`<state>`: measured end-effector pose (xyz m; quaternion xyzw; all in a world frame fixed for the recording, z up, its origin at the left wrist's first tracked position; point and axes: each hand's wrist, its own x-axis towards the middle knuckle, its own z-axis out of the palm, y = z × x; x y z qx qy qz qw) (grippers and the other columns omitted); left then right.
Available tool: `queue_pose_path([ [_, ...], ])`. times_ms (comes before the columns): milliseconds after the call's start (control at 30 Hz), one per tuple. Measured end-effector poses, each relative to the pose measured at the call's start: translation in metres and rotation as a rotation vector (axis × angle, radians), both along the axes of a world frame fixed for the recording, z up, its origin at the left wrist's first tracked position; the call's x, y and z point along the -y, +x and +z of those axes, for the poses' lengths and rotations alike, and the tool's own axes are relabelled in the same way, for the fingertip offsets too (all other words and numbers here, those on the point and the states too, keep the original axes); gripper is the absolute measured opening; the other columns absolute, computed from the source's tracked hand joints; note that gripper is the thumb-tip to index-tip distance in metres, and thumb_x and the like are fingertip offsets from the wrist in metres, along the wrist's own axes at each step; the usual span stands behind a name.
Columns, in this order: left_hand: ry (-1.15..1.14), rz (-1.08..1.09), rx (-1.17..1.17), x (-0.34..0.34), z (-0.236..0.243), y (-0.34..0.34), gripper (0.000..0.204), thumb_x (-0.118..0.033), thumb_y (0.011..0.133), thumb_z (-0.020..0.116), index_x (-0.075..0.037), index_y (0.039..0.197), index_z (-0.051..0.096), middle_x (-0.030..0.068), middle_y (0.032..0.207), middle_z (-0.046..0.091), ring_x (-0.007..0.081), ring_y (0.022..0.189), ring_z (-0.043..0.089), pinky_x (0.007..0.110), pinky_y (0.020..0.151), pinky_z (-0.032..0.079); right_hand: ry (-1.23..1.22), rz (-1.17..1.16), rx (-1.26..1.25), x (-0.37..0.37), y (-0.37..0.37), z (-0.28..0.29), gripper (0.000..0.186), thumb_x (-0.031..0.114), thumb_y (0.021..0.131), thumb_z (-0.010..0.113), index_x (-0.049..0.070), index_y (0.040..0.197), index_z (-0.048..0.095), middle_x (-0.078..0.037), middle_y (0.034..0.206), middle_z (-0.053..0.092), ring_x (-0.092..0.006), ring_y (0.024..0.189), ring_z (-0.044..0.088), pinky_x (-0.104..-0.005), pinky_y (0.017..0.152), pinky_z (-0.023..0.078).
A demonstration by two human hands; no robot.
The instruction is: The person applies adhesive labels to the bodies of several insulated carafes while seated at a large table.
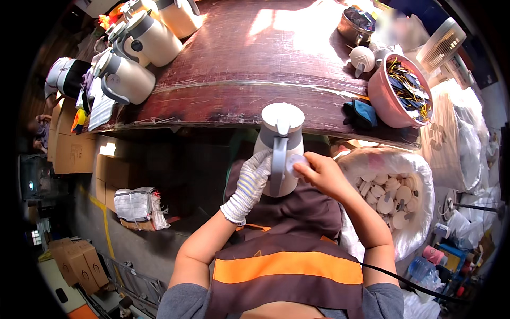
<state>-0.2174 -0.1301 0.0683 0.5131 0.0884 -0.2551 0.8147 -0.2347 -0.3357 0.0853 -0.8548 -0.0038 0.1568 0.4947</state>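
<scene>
Over my lap, just off the table's front edge, stands a cream and grey jug (280,146) with a white lid. Its grey handle points toward me. My left hand (249,183), in a striped white knit glove, is closed on the jug's left side by the handle; some fingertips are hidden. My right hand (325,176) is bare and pinches a pale round disc (295,162) against the jug's right side. Whether the disc is stuck on there I cannot tell.
Similar jugs (130,80) stand at the table's far left. On the right are a pink basin (378,95) of dark tags with yellow strings, a blue and black cloth item (361,114) and a metal pot (353,29). A plastic-lined container (425,181) holds several white lids (385,204).
</scene>
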Motion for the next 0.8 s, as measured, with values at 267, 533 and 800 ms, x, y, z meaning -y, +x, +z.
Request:
queue_pose_path([
  [267,0.238,-0.054,0.196,-0.017,-0.005,0.005,0.022,-0.016,0.086,0.069,-0.006,0.104,0.063,-0.0016,0.086,0.063,0.0035,0.071,0.053,0.02,0.062,0.044,0.044,0.124,0.087,-0.021,0.01,0.01,0.027,0.031,0.087,0.062,0.004,0.086,0.061,-0.014,0.074,0.064,-0.0297,0.072,0.065,-0.0392,0.064,0.047],
  [533,0.088,0.29,0.087,-0.016,0.008,-0.001,0.019,-0.018,0.094,0.061,-0.006,0.107,0.052,0.0041,0.086,0.062,0.0095,0.071,0.061,0.025,0.059,0.054,0.687,0.152,-0.181,0.011,-0.007,0.002,0.018,0.013,0.09,0.06,-0.002,0.101,0.064,-0.008,0.104,0.065,-0.0179,0.096,0.061,-0.0306,0.087,0.046],
  [800,0.689,0.167,1.212,-0.017,0.028,-0.007,0.027,0.005,0.083,0.063,-0.004,0.108,0.059,0.0075,0.095,0.063,0.0193,0.084,0.063,0.03,0.078,0.051,0.9,-0.071,-0.144,-0.034,-0.006,0.041,0.045,0.003,0.089,0.062,0.008,0.133,0.053,-0.01,0.103,0.067,-0.0086,0.064,0.063,-0.0186,0.056,0.048],
])
